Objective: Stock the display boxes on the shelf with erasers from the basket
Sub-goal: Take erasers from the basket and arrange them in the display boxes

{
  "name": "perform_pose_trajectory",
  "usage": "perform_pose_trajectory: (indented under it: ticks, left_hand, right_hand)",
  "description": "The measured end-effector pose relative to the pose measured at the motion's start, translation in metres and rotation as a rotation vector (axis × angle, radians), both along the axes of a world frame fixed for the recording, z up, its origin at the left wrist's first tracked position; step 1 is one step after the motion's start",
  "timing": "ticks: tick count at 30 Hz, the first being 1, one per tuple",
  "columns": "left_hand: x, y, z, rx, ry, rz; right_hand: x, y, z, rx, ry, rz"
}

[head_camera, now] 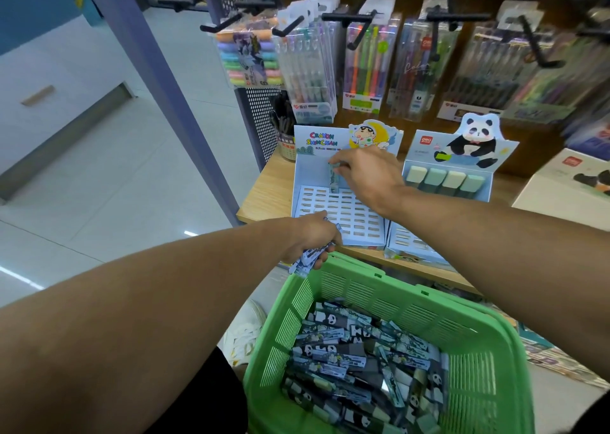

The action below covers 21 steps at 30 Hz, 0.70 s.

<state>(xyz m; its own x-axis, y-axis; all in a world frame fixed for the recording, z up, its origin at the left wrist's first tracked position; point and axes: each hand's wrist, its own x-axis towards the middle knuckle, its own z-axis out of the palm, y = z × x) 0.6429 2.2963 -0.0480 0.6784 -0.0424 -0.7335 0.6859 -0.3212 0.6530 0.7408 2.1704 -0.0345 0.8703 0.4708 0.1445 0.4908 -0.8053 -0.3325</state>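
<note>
We stand one eraser [333, 177] upright in the back row of the blue display box [340, 214], right hand [366, 172] pinching it, left hand [313, 245] gripping spare erasers above the green basket [429, 305]; next, seating it squarely in a slot.

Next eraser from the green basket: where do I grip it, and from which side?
Come from straight above: the green basket has walls all round and an open top. The erasers lie flat and overlapping, so pinch a top one across its narrow width, fingers on the long edges.

Pale tiled floor [99, 182], blue post [155, 80]
</note>
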Motion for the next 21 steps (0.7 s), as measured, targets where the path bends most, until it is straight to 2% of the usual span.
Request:
perform_pose_trajectory:
  ticks: [11, 15, 21]
  left_hand:
    - [0.003, 0.003, 0.003, -0.021, 0.009, 0.031]
    - [0.011, 0.008, 0.017, -0.073, 0.008, 0.117]
    - [0.011, 0.016, 0.044, -0.325, 0.015, 0.221]
  right_hand:
    - [-0.002, 0.004, 0.005, -0.043, -0.006, -0.013]
    - [-0.003, 0.002, 0.014, -0.085, -0.058, -0.007]
    - [-0.014, -0.013, 0.038, 0.073, 0.053, 0.061]
